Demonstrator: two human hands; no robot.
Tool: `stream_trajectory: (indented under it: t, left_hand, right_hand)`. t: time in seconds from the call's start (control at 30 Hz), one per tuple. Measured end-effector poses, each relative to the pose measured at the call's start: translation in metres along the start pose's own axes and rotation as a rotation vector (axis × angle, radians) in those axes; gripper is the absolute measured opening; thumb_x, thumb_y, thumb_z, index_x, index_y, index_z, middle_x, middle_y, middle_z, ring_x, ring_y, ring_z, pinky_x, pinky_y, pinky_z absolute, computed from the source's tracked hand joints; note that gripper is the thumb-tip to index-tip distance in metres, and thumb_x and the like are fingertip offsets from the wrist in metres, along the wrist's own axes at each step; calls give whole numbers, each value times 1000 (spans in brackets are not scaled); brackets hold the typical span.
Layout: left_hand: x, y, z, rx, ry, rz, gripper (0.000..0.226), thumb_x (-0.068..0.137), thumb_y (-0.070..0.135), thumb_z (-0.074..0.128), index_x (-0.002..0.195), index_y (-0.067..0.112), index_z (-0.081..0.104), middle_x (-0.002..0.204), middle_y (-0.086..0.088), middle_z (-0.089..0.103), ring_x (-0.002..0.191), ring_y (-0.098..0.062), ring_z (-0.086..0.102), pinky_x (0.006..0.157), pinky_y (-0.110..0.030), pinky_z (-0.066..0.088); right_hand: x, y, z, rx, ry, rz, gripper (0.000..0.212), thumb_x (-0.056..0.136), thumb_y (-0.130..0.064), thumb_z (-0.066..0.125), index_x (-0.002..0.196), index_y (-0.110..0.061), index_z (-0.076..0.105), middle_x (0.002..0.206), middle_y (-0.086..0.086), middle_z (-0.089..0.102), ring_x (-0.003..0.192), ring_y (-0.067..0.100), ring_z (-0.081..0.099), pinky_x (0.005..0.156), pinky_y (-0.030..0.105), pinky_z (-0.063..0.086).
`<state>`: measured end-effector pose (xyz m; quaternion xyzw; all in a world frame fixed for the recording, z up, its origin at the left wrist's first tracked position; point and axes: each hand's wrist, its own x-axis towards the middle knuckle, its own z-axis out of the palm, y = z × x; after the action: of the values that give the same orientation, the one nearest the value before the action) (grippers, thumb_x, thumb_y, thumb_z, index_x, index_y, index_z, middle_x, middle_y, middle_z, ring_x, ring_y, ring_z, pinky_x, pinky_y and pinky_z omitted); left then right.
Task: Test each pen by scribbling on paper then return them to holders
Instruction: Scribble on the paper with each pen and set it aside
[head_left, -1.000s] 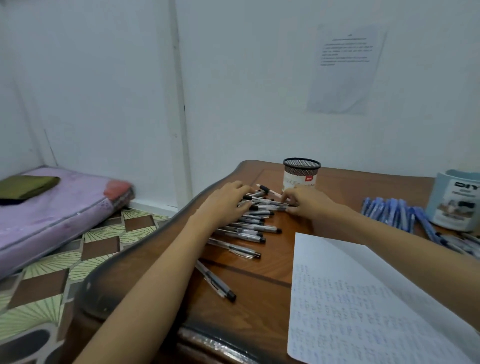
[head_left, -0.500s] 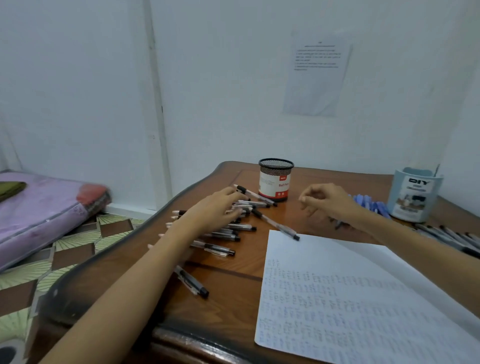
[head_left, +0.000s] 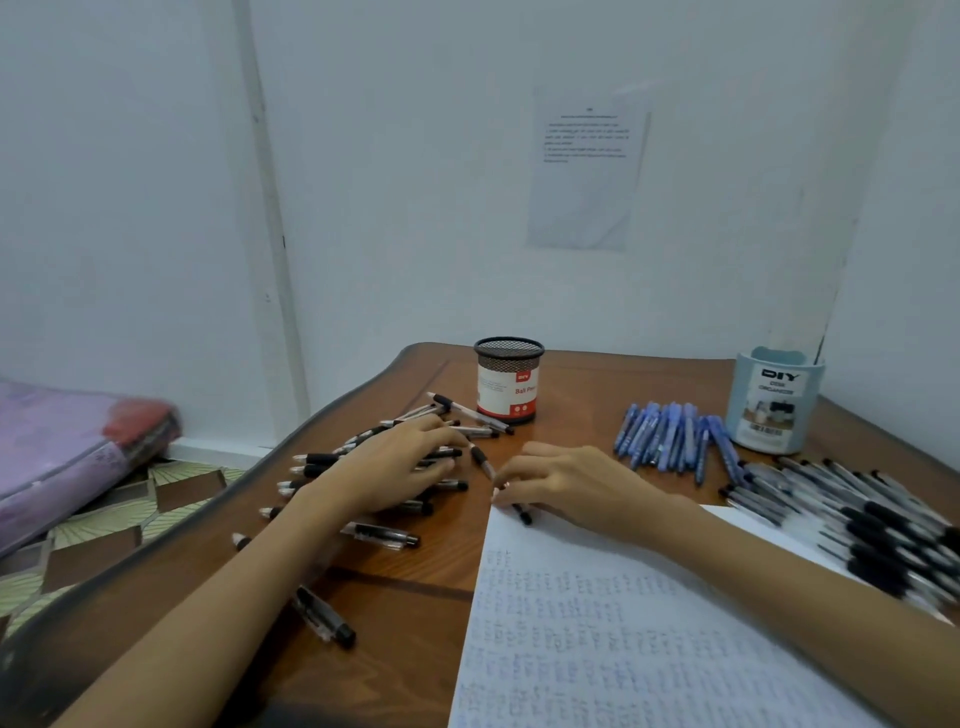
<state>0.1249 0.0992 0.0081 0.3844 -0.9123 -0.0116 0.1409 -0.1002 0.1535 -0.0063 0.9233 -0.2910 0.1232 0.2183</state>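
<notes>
While the left hand (head_left: 395, 467) lies palm down with its fingers nearly straight across the scattered black pens (head_left: 382, 535) at the left of the worktop (head_left: 415, 597), its grip released and resting on them rather than closing round any, the right hand (head_left: 566, 483) is curled just beside it, its grip grasping a single pen (head_left: 523, 514) in its bent fingers. That pen slants from far left to near right under the fingers, and its black end sits at the far left corner of the paper (head_left: 623, 634), a white sheet covered in rows of faint scribbles at the near right. One stray pen (head_left: 324, 616) lies apart from the heap, towards the near left edge. Beyond the hands stands the mesh holder (head_left: 509, 382), upright with a red and white label, a few black pens lying at its foot. At the far right stands the pale blue organiser (head_left: 774, 400), marked DIY, with a fan of blue pens (head_left: 670, 436) just left of it. A second heap of black-gripped pens (head_left: 857, 525) lies along the right edge. Left of the worktop a purple mattress (head_left: 62, 452) rests on the patterned floor (head_left: 104, 525), and a printed sheet (head_left: 587, 171) hangs on the white wall
</notes>
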Motion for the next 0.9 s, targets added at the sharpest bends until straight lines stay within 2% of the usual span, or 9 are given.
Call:
stream_trajectory:
  t: [0.07,0.17,0.23,0.3,0.37,0.43,0.57,0.73,0.9]
  left_hand:
    - [1,-1,0,-1,-6,-3,34,97,31,44,131,30,48,135,7,44,116,-4,43,90,-14,31]
    - [0,0,0,14,-1,8,35,98,32,42,133,30,46,137,8,42,119,-5,41,91,-12,30]
    - [0,2,1,22,-4,20,36,98,32,41,134,30,44,138,8,41,123,-5,39,93,-13,30]
    - [1,5,2,11,-17,40,37,98,32,42,135,30,44,139,7,42,126,-6,38,100,-17,30]
    - [2,8,4,11,-27,63,36,98,31,43,134,31,45,137,7,43,125,-5,38,103,-20,31]
    - [3,10,4,-2,-36,72,35,98,30,43,132,31,46,133,8,45,122,-4,40,102,-19,32]
    - [2,11,4,-12,-28,70,36,98,30,42,134,31,45,136,8,43,124,-4,37,99,-14,27]
    - [2,11,4,-3,-30,63,36,98,30,42,134,31,44,138,9,42,126,-3,36,99,-13,25]
    - [2,14,5,-14,-36,82,35,98,28,43,133,30,46,135,8,44,120,-1,39,96,-11,28]
  right_hand:
    - [-4,2,-3,-44,54,-24,24,81,-9,69,101,-21,69,107,-2,67,97,12,60,69,23,55]
    - [-13,-5,-12,-34,188,29,17,91,-15,46,103,-19,58,102,-2,67,97,9,57,83,20,47]
    - [-20,-12,-19,-17,275,77,12,94,-18,38,100,-20,48,91,-3,64,88,6,51,82,18,40]
    - [-28,-19,-23,-6,313,79,12,98,-20,32,95,-19,44,80,-3,56,74,4,38,73,17,33]
    - [-36,-23,-25,-19,316,70,11,95,-24,37,88,-19,44,74,-4,48,68,6,30,62,20,30]
    - [-38,-26,-25,-44,300,93,22,90,-36,43,77,-19,46,69,-5,44,64,8,31,53,24,30]
    - [-32,-31,-20,-66,308,177,38,84,-45,49,56,-19,44,52,-8,43,51,7,31,44,21,23]
    - [-33,-35,-22,-66,327,249,32,73,-41,54,49,-21,44,45,-11,42,47,5,27,46,12,6]
    - [-28,-36,-23,-3,352,337,27,69,-35,50,46,-21,49,42,-12,44,45,0,26,50,2,7]
